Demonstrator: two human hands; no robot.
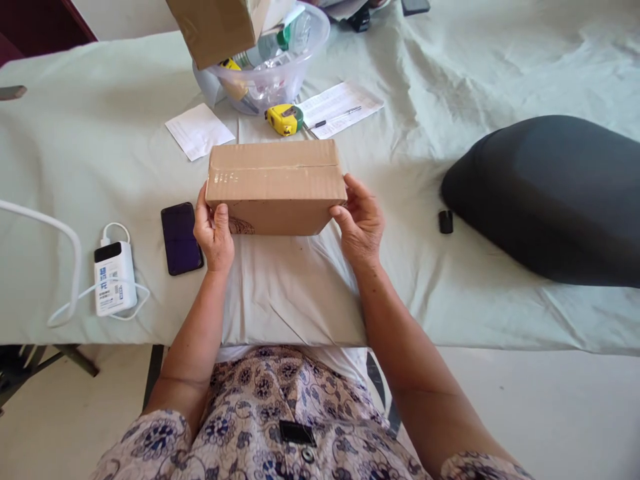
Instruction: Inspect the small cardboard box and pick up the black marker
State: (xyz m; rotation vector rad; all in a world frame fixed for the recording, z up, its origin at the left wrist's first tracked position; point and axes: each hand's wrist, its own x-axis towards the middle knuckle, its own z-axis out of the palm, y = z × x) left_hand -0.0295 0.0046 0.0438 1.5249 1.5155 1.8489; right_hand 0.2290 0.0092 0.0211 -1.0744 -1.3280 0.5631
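A taped brown cardboard box [276, 183] rests on the pale green cloth of the table [90, 153], straight in front of me. My left hand [214, 230] grips its left end, thumb on the front face. My right hand [360, 223] holds the right end, fingers curled around the corner. The box's top is sealed with clear tape.
A dark phone [181, 238] and a white power bank [115, 278] with white cable lie to the left. Behind the box lie a yellow tape measure [284, 119], papers with a pen [340, 109], a clear plastic bowl [273, 70] and another cardboard box [215, 27]. A black cushion-like object [550, 193] lies right.
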